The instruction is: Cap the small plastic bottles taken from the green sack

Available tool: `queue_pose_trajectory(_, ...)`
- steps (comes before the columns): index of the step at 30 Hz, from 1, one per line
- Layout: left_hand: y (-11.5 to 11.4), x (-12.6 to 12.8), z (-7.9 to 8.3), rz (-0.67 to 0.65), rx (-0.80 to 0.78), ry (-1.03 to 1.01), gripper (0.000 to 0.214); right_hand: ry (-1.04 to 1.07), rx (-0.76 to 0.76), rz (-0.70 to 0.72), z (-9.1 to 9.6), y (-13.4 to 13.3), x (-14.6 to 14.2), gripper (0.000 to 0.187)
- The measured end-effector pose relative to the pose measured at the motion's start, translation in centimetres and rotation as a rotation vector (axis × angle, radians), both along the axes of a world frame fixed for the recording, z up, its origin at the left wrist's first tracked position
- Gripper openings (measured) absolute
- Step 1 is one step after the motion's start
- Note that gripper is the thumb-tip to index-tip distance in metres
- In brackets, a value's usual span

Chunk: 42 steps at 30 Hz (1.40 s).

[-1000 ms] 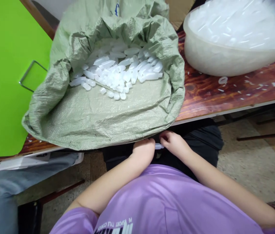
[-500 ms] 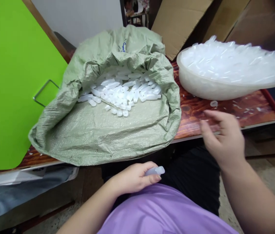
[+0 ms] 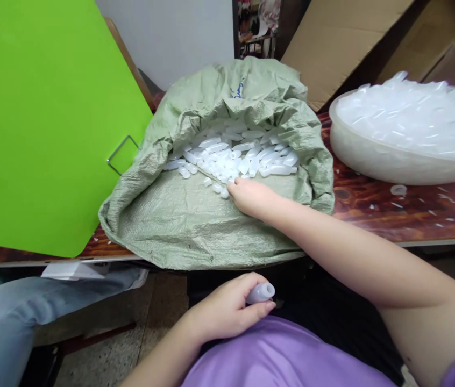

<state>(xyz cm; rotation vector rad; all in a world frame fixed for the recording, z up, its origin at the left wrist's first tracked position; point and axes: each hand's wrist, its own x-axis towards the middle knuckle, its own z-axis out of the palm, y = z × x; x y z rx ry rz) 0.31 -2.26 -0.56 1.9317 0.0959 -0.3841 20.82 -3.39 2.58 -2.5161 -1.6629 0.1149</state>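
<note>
Right hand (image 3: 254, 198) has moved from near the tub (image 3: 397, 164) to the pieces (image 3: 227, 162) in the sack (image 3: 195, 220), its grip hidden; left hand (image 3: 229, 309) clamps a tube (image 3: 258, 293), leaving the hole uncovered.

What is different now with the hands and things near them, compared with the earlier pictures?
The right hand has moved from beside the left hand, out right near the bowl, then forward and left to the white pieces in the sack; whether it holds one is unclear. The left hand still holds a plastic tube, whose hollow end now shows. The sack, bowl and green board stayed in place.
</note>
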Motion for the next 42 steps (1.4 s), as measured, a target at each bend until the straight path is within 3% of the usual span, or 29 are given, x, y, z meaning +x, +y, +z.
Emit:
queue_pose_trajectory(6, 1.0, -0.7, 0.1, 0.077, -0.158, 0.02, 0.024, 0.161, 0.105, -0.051, -1.0, -3.1, 0.9, 0.016)
queue_pose_trajectory(10, 0.9, -0.1, 0.3, 0.162, -0.387, 0.032, 0.026, 0.369, 0.404, -0.093, -0.4, -6.8, -0.2, 0.019)
queue_pose_trajectory(13, 0.4, 0.5, 0.5, 0.241, -0.471, 0.05, 0.029, 0.544, 0.648, -0.103, 0.3, -9.8, -2.6, 0.021)
queue_pose_trajectory(15, 0.2, 0.9, 0.7, 0.268, -0.496, 0.066, 0.032, 0.615, 0.712, -0.103, 0.5, -11.5, -4.2, 0.021)
queue_pose_trajectory(18, -0.2, 1.4, 0.8, 0.291, -0.513, 0.06, 0.033, 0.612, 0.669, 0.017, 0.5, -13.3, -5.8, 0.02)
queue_pose_trajectory(22, -0.7, 1.8, 0.9, 0.284, -0.522, -0.004, 0.031, 0.446, 0.683, 0.151, -0.4, -14.4, -6.6, 0.023)
queue_pose_trajectory(29, -1.4, 2.3, 0.9, 0.292, -0.329, -0.102, 0.029, 0.683, 0.723, 0.041, -2.6, -14.4, -7.4, 0.032)
queue_pose_trajectory(32, -1.4, 2.5, 0.9, 0.292, -0.301, -0.112, 0.03, 0.787, 0.734, -0.069, -2.9, -14.6, -7.6, 0.027)
queue_pose_trajectory(35, -1.4, 2.5, 0.9, 0.292, -0.269, -0.106, 0.032, 0.851, 0.714, -0.076, -2.7, -15.0, -7.9, 0.022)
queue_pose_trajectory(42, -1.8, 2.6, 1.0, 0.333, -0.344, -0.089, 0.032, 0.685, 0.723, -0.058, -2.5, -14.8, -8.4, 0.025)
